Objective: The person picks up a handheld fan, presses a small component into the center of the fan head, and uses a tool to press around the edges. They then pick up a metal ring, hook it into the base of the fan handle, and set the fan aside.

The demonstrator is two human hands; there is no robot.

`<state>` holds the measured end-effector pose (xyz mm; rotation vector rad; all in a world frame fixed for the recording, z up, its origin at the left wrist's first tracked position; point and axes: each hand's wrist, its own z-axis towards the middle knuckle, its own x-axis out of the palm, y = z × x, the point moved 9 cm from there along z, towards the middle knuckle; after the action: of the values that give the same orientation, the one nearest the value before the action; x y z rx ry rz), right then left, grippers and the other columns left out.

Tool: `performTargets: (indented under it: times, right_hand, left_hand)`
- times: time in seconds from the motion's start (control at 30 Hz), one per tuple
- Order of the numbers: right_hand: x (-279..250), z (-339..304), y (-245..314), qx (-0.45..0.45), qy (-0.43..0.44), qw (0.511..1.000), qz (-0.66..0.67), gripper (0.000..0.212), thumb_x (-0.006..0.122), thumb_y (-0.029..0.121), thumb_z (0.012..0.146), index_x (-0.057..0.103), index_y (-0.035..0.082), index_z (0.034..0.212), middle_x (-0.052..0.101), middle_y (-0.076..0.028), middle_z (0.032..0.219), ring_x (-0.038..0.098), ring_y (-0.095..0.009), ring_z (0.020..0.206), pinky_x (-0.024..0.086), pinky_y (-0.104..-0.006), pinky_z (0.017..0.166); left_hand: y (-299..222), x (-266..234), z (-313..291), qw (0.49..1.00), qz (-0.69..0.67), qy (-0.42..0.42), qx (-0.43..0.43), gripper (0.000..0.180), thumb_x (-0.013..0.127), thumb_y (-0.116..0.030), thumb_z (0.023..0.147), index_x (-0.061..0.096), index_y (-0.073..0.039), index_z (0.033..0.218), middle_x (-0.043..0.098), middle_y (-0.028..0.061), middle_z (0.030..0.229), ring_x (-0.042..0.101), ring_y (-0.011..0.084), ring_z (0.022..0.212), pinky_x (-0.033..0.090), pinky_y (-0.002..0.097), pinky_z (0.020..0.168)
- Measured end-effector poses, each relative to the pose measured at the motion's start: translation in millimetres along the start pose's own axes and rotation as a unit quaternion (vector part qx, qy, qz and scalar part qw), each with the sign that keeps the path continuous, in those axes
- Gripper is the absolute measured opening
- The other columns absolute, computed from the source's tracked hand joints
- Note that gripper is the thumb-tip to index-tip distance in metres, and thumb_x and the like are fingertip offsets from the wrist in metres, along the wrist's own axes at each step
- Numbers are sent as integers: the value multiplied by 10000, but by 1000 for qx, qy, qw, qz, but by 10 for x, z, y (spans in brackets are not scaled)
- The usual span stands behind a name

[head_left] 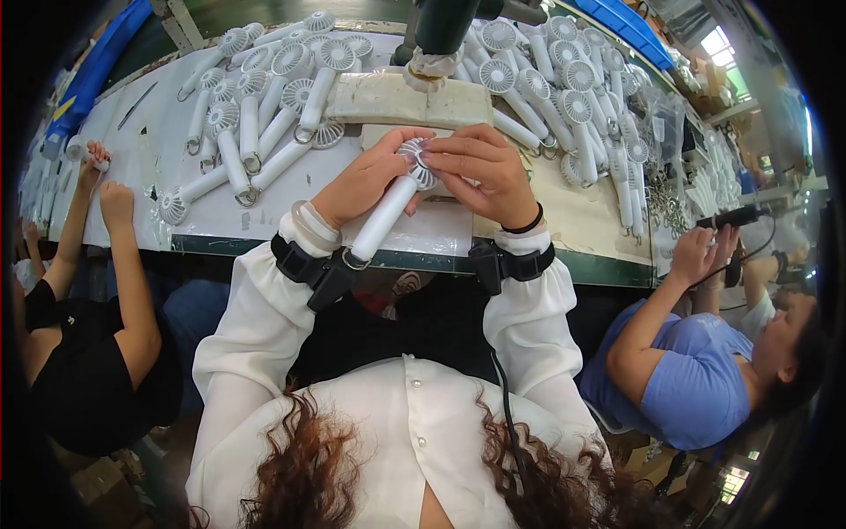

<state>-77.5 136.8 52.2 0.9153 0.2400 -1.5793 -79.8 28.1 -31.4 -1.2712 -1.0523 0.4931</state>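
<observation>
Between my two hands, over the table's near edge, is a white handheld fan (385, 219) with a round slatted head and a cylindrical handle. The handle slants down toward me and ends in a metal ring. My left hand (366, 183) is closed around the left side of the fan head, its thumb lying by the grille. From the other side my right hand (486, 175) grips the head's edge, fingers bent over the slats. Those fingers cover part of the grille. Any small part between the fingertips cannot be made out.
Dark machine head (443, 31) hangs above a pale block (401, 99) just beyond my hands. Piles of similar white fans (295, 93) (577, 106) lie on both sides. Blue bins (621, 31) edge the far side. Co-workers sit left (97, 353) and right (679, 370).
</observation>
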Motion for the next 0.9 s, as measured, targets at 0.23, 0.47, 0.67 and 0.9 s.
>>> performTargets:
  times: [0.23, 0.47, 0.67, 0.9]
  right_hand:
    - [20, 5, 42, -4, 15, 1000, -14, 367, 649, -21, 678, 739, 97, 1014, 701, -50, 1066, 616, -252, 910, 520, -324, 800]
    - [12, -3, 53, -1, 1, 1000, -24, 380, 647, -28, 663, 739, 101, 1008, 700, -40, 1077, 616, -245, 921, 526, -323, 799]
    - [44, 20, 106, -1, 0, 999, -40, 379, 657, -27, 664, 741, 109, 1008, 700, -32, 1082, 617, -238, 932, 532, -320, 799]
    - [66, 31, 125, -9, -1, 998, -56, 379, 673, -24, 671, 739, 110, 1019, 697, -29, 1098, 620, -243, 967, 532, -319, 817]
  left_hand:
    - [10, -31, -9, 1000, -14, -14, 4, 398, 373, -154, 982, 353, -66, 1369, 582, 88, 930, 611, 145, 657, 502, 264, 591]
    - [7, -38, 6, 999, 10, -28, 13, 367, 402, -152, 990, 367, -81, 1348, 577, 86, 975, 608, 141, 632, 502, 259, 551]
    - [17, -116, 30, 998, 22, -36, 52, 361, 403, -112, 972, 370, -75, 1329, 577, 87, 994, 613, 145, 628, 521, 272, 554]
    - [9, -136, 29, 997, 22, -46, 61, 376, 400, -85, 957, 359, -68, 1330, 575, 91, 994, 621, 150, 633, 535, 278, 565]
